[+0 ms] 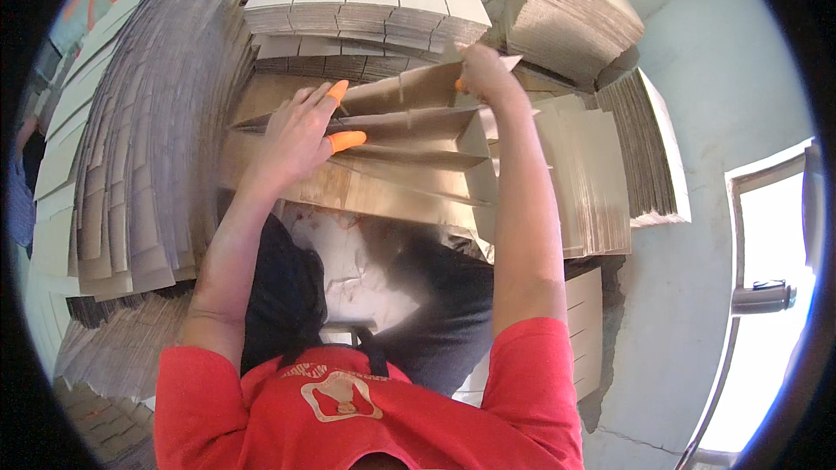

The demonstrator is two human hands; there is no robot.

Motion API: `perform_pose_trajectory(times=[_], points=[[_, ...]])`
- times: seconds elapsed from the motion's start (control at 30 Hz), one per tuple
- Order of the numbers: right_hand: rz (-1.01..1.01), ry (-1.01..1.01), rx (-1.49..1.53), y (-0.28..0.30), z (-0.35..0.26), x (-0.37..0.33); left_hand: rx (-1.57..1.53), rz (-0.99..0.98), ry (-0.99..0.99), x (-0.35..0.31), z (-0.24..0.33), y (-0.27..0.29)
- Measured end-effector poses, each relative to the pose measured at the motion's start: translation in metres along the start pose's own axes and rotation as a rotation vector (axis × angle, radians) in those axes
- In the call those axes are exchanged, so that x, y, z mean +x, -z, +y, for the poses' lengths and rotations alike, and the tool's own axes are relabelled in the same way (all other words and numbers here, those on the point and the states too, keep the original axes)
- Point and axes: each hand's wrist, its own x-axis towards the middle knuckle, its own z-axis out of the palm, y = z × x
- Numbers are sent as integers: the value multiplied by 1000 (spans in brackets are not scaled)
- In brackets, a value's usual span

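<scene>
Several slotted cardboard divider strips [435,130] stand on edge in front of me, with crosswise pieces [477,152] slotted through their right part. Orange covers sit on the thumb and a finger of my left hand [300,130]. That hand is closed over the strips' left part, thumb on the near side and fingers on the far side. At the far right, my right hand [489,77] pinches the end of the farthest cardboard strip [405,89]. Its fingertips are partly hidden, though a bit of orange shows there. A wooden board [348,187] lies beneath the strips.
Tall stacks of cardboard strips [148,122] rise at the left. More slotted stacks stand at the back [366,4] and back right [575,13]. Cardboard sheets [583,174] lean right of the board, beside another stack [644,148]. A wall [670,296] bounds the right side.
</scene>
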Motion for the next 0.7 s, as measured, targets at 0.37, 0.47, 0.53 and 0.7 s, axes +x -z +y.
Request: perform_pose_trajectory(times=[0.37,0.47,0.53,0.7], points=[[700,-235,-171,-40,55,-141,-14,112,-57,-2,-19,-13],[680,-328,-317,-61,118,-196,24,164,-107,12,-12,-27],[631,-404,-437,-65,146,-225,106,80,-48,23,-12,-44],[364,-434,-695,-100,194,-267,263,-266,18,39,-16,-61]])
